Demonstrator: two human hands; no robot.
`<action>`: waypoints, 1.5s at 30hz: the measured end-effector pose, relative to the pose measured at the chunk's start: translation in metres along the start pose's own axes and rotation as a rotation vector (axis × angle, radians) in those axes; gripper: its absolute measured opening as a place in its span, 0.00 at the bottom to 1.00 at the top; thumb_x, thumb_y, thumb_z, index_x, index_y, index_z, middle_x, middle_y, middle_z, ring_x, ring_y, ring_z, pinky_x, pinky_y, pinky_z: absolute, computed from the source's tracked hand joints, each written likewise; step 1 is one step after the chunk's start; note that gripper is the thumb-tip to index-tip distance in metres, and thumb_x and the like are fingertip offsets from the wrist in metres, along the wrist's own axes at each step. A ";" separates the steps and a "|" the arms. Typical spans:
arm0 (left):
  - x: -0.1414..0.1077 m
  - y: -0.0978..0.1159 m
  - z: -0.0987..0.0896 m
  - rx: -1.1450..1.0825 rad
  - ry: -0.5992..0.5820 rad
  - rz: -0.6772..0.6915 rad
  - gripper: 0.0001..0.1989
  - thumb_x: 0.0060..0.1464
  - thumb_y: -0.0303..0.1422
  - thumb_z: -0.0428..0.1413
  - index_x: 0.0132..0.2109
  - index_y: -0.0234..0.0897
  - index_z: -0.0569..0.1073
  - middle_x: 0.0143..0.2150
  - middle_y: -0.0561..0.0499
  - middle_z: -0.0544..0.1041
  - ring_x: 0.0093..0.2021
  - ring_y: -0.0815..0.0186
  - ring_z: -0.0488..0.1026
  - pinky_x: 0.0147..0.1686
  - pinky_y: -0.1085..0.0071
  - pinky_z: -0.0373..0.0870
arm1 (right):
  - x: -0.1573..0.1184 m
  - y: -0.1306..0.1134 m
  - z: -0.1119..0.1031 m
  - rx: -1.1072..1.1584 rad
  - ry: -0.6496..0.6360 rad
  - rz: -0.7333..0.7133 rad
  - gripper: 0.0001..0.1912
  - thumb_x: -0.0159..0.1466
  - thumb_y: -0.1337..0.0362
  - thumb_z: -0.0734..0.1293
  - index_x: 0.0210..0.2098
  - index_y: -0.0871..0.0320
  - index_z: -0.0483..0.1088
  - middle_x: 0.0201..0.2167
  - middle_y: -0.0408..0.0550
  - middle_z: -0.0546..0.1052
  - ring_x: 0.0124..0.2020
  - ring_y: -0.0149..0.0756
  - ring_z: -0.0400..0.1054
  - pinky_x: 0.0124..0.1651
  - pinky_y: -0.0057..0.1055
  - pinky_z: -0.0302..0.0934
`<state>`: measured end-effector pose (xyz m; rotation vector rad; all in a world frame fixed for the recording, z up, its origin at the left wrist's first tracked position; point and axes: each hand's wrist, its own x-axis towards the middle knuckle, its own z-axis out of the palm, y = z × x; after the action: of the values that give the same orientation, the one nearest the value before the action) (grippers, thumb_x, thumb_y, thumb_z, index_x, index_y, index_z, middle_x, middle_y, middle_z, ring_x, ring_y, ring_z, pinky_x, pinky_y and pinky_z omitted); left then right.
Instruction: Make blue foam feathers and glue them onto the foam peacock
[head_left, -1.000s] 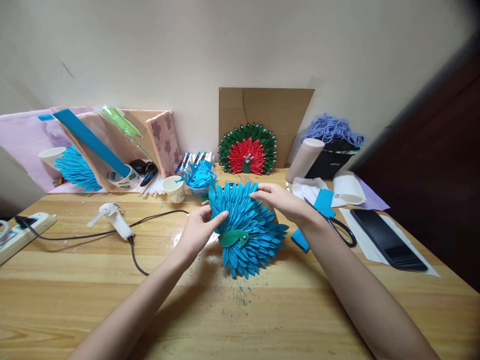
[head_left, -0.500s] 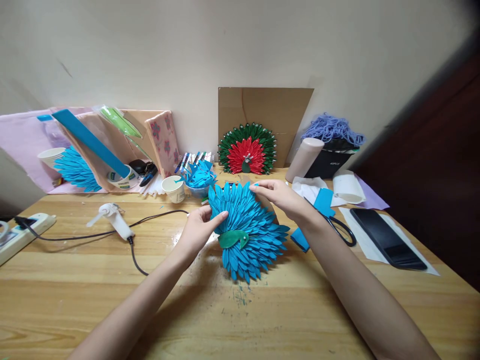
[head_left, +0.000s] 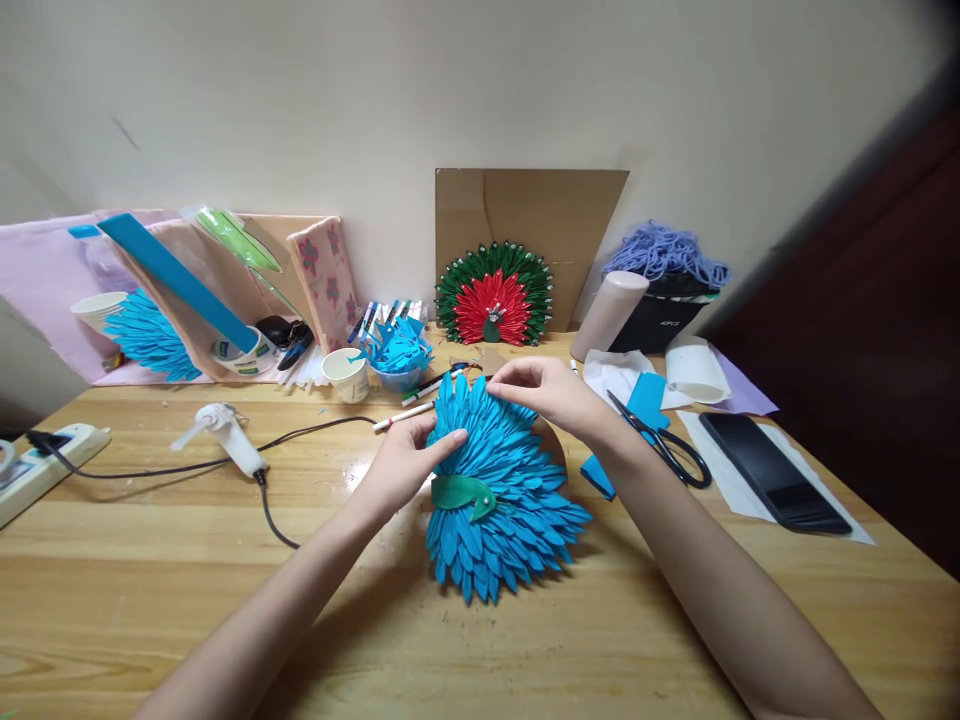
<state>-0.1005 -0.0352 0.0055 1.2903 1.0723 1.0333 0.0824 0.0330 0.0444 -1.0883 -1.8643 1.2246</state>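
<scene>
A peacock craft (head_left: 517, 530) covered in layered blue paper-like petals lies tilted over the middle of the table. Its green body (head_left: 454, 492) has a small pearl-like dot at the head end. My left hand (head_left: 409, 460) grips the craft's upper left edge, thumb on top of the petals and the other fingers mostly out of sight. At the top edge, my right hand (head_left: 551, 392) has its fingertips pinched on a blue petal, partly covered by the fingers. Brown backing (head_left: 553, 445) shows behind the petals on the right.
Scissors (head_left: 679, 465) and blue strips (head_left: 646, 400) lie right, near a phone (head_left: 772, 470). Left is a white glue gun (head_left: 232, 440) with its cord. Behind are a paper cup (head_left: 345, 372), a bowl of blue pieces (head_left: 399, 355), markers and a red-green peacock (head_left: 493, 300) against cardboard (head_left: 525, 205).
The craft has come lower, toward me. My right fingertips have moved slightly left along its top edge, and a pen behind it now shows. My left hand keeps its grip.
</scene>
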 end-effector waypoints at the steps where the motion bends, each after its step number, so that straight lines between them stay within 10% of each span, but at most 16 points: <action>1: 0.000 0.001 0.000 0.005 -0.001 0.000 0.15 0.47 0.39 0.56 0.38 0.32 0.74 0.36 0.48 0.77 0.39 0.62 0.72 0.41 0.67 0.68 | 0.000 -0.001 0.000 0.004 -0.002 0.005 0.12 0.51 0.59 0.68 0.28 0.62 0.72 0.28 0.47 0.74 0.31 0.33 0.67 0.33 0.29 0.60; 45: 0.001 -0.003 -0.001 0.072 0.027 0.061 0.13 0.48 0.38 0.56 0.36 0.31 0.74 0.34 0.48 0.77 0.34 0.64 0.71 0.35 0.70 0.68 | 0.001 0.005 0.000 -0.193 -0.171 0.137 0.14 0.50 0.54 0.66 0.26 0.60 0.68 0.20 0.40 0.67 0.19 0.26 0.58 0.23 0.25 0.53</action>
<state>-0.1016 -0.0336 0.0027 1.3780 1.1050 1.0692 0.0834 0.0346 0.0395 -1.2664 -2.1028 1.2687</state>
